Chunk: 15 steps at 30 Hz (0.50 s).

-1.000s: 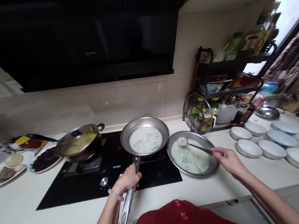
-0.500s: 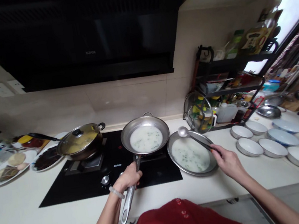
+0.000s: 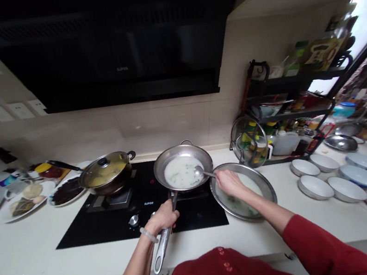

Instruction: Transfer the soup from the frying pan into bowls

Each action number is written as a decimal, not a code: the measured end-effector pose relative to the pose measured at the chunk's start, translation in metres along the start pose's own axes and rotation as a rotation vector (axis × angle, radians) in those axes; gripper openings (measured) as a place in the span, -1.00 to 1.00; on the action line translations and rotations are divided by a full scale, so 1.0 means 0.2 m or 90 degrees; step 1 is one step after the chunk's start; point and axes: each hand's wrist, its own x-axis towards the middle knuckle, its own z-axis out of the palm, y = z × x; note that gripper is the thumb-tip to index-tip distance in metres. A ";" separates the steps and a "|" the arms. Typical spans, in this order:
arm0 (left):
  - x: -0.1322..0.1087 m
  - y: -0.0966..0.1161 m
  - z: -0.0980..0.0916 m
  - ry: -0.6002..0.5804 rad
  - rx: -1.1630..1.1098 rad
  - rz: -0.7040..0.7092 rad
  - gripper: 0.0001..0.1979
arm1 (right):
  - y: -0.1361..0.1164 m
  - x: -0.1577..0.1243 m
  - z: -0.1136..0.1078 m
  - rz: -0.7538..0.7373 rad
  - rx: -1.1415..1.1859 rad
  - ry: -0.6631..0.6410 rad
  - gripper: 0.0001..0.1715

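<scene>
My left hand [image 3: 164, 215] is closed around the long metal handle of a frying pan [image 3: 159, 162] on the right burner. White soup with green bits [image 3: 178, 171] covers the pan's middle. My right hand [image 3: 229, 182] grips a ladle [image 3: 199, 170], whose bowl is over the near right part of the pan, at the soup. Under my right hand and forearm stands a wide metal basin [image 3: 270, 193] with more of the same white, green-flecked liquid. The hand hides part of the ladle's handle.
A lidded pot [image 3: 109, 185] stands on the left burner. Plates of food [image 3: 27, 201] lie further left. Several white bowls [image 3: 315, 186] sit at the right, below a black spice rack [image 3: 292, 114]. A glass lid [image 3: 249, 141] leans behind the basin. A range hood [image 3: 119, 49] hangs above.
My right hand has carried the ladle left, from over the basin to the frying pan. My left hand stays on the pan handle. The view has shifted slightly.
</scene>
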 end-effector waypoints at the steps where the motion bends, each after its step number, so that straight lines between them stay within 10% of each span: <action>1: 0.00 0.00 0.00 0.001 -0.001 -0.001 -0.87 | 0.00 0.02 0.02 0.005 0.043 0.002 -0.67; 15: 0.00 0.00 0.00 -0.009 -0.038 -0.005 -0.85 | 0.10 0.06 0.10 0.142 0.534 0.065 -0.83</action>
